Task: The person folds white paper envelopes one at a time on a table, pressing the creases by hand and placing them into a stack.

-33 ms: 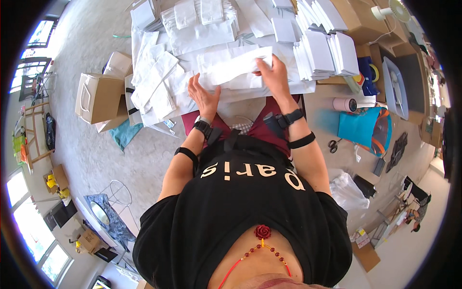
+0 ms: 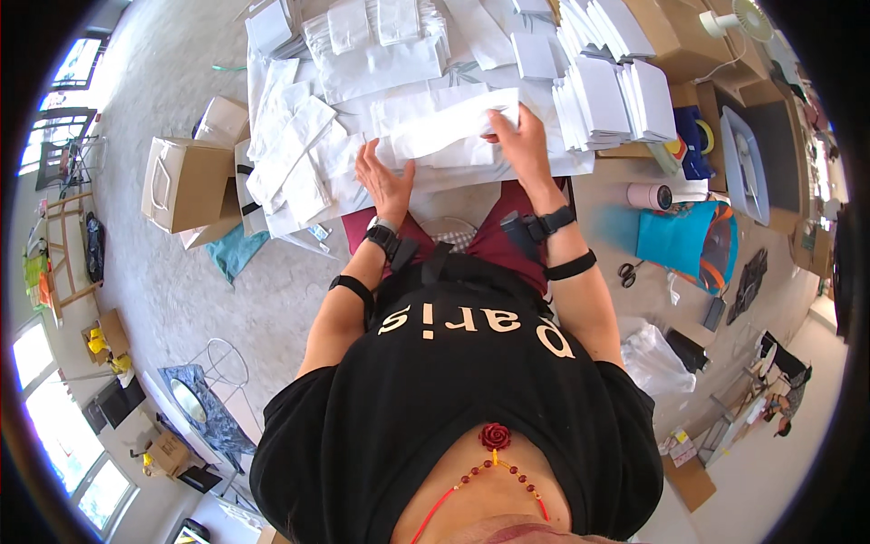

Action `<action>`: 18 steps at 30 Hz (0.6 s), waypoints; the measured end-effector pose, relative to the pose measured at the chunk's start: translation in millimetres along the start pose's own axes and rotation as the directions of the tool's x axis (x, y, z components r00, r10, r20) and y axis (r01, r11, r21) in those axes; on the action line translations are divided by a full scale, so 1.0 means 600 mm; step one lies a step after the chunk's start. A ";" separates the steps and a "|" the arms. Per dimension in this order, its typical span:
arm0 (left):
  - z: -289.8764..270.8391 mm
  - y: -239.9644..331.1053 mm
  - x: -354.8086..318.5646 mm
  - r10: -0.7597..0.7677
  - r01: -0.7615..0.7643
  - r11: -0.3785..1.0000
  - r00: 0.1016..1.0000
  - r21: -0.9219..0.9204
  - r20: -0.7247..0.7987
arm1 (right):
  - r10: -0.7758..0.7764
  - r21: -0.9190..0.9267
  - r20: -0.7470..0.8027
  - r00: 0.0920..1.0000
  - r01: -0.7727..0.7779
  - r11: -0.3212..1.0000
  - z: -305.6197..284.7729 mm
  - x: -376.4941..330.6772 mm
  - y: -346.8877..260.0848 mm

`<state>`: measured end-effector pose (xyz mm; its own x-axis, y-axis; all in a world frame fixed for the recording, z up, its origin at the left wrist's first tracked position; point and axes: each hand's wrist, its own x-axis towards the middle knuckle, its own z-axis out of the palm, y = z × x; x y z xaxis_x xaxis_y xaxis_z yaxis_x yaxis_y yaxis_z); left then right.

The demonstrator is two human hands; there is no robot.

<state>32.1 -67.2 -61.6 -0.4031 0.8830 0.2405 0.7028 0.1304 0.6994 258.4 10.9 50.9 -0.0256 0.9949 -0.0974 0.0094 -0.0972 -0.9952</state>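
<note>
Head view, left hand (image 2: pixel 385 181) flat, right hand (image 2: pixel 514 136) gripping white bag (image 2: pixel 444 131)

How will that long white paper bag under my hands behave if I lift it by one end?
The white paper bag looks thin and flat, so it's probably light and would likely droop. The right hand grips one end, the left hand lies flat; it may slide over the loose bags.
</note>
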 end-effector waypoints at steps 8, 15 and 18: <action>0.022 -0.019 0.008 0.177 -0.177 0.984 0.981 -0.012 0.075 | 0.077 -0.117 -0.102 0.992 -0.089 0.989 -0.097 -0.008 0.045; 0.023 -0.014 0.007 0.230 -0.235 0.971 0.968 0.036 0.098 | 0.127 -0.198 -0.174 0.977 -0.161 0.967 -0.141 -0.008 0.126; 0.022 -0.013 0.008 0.235 -0.240 0.970 0.966 0.040 0.105 | 0.158 -0.199 -0.180 0.971 -0.193 0.961 -0.150 -0.010 0.152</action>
<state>32.5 -58.2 -74.7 -0.1632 0.9312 0.3260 0.8021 -0.0672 0.5934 349.6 -1.8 -38.5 0.1565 0.9554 -0.2505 0.2129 -0.2803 -0.9360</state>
